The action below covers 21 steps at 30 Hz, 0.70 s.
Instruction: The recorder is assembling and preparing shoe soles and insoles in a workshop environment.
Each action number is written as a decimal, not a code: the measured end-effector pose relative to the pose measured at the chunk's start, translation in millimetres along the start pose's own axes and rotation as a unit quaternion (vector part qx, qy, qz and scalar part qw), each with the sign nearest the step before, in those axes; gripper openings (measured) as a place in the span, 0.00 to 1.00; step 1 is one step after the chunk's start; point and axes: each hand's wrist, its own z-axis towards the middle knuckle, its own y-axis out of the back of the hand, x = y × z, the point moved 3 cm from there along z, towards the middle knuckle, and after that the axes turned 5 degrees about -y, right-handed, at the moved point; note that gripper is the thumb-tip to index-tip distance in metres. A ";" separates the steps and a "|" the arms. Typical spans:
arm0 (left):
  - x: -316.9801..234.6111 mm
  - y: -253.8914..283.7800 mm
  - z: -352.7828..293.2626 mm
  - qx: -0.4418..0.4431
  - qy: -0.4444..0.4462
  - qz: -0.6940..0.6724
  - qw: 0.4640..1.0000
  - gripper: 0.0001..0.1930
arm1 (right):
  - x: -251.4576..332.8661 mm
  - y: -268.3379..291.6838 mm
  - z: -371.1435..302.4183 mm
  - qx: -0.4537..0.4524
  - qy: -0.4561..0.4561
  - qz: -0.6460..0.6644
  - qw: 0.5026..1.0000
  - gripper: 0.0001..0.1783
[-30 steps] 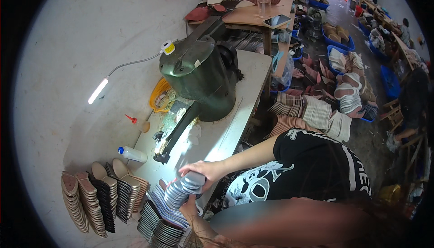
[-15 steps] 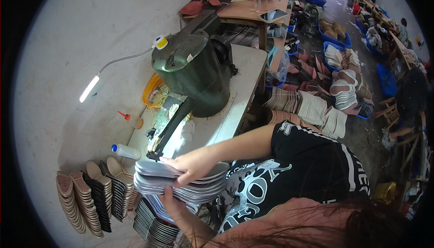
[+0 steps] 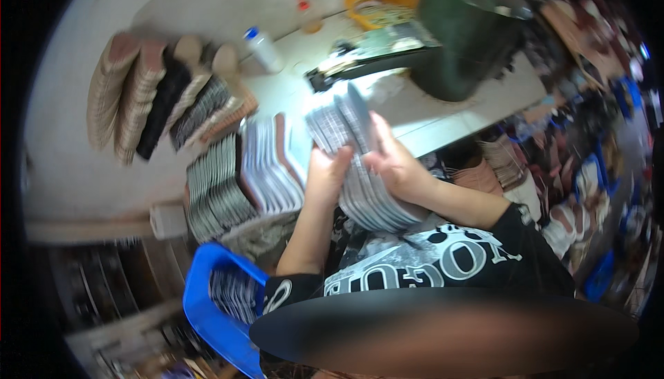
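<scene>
A pale counter (image 3: 508, 88) bears a dark green machine (image 3: 449, 50), and a blue bin (image 3: 207, 320) stands lower left with grey-striped pieces inside. Left of the hands sit a dark ribbed row of soles (image 3: 216, 189) and, touching it, a paler row (image 3: 266, 168). A stack of thin grey soles (image 3: 377, 202) is in front of the person's chest, slightly blurred, the left hand (image 3: 330, 171) and right hand (image 3: 400, 171) gripping its opposite sides with their fingers; beyond, a white bottle (image 3: 265, 52) with a blue cap

We've tabletop (image 3: 443, 123) room past our right hand (image 3: 399, 166); a machine arm (image 3: 380, 66) bars ahead, stacked soles (image 3: 268, 164) flank our left hand (image 3: 328, 173).
</scene>
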 end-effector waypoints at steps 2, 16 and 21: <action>-6.8 0.0 -1.1 -0.014 -0.015 0.018 1.000 0.41 | -18.0 3.0 5.2 0.029 -0.048 0.109 0.992 0.34; -16.2 -3.4 0.6 -0.008 -0.077 0.223 0.972 0.48 | -13.8 6.3 13.5 0.179 -0.132 0.173 0.959 0.68; -24.6 -19.2 5.8 0.025 -0.097 0.123 0.987 0.50 | -9.8 18.6 5.8 0.168 -0.129 0.168 0.963 0.63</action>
